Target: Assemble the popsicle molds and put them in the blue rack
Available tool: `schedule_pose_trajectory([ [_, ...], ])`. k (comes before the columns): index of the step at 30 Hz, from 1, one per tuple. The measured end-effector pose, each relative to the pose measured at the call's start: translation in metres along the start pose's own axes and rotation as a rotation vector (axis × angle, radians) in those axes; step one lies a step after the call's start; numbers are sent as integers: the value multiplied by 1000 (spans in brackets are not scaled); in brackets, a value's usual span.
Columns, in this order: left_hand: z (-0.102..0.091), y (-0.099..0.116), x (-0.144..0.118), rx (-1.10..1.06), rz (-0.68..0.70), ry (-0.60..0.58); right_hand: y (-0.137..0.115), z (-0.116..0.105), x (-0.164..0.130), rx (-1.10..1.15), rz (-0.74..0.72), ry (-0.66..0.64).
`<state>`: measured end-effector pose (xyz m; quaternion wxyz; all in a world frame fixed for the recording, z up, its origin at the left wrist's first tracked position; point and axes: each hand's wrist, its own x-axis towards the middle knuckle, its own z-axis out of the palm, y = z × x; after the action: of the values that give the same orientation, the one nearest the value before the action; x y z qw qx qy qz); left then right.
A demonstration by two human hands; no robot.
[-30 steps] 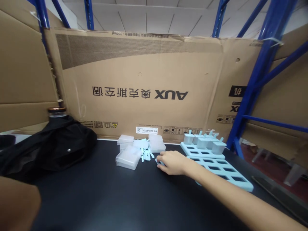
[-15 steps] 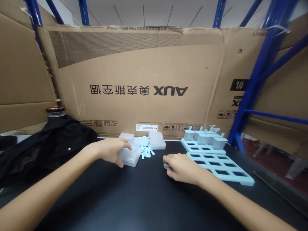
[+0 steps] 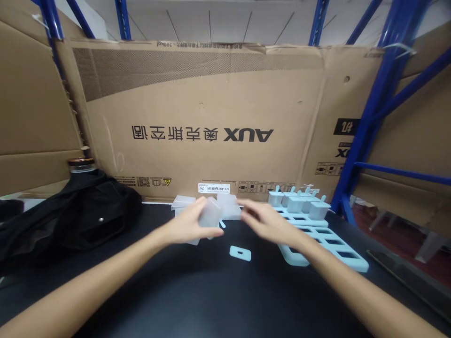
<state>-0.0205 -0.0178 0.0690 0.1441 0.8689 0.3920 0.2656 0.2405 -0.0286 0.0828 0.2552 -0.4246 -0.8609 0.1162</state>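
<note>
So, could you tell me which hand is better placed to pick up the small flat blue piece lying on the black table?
The right hand, probably. It looks free and hovers just behind the flat blue piece, while the left hand already has its grip on a clear plastic mould.

Both arms are bare all the way up, with no sleeves. The left hand (image 3: 188,225) and right hand (image 3: 269,224) wear nothing.

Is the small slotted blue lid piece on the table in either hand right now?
No: the slotted lid piece lies alone on the black table, apart from both the left hand and the right hand.
</note>
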Motion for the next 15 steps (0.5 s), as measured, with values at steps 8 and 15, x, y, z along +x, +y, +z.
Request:
schedule_pose_trajectory([
  [8,93,25,13,-347,38,-57,-37,-63,47,133,-45,244],
  [15,95,8,11,-264,140,-103,-2,-10,-10,-126,-177,-232],
])
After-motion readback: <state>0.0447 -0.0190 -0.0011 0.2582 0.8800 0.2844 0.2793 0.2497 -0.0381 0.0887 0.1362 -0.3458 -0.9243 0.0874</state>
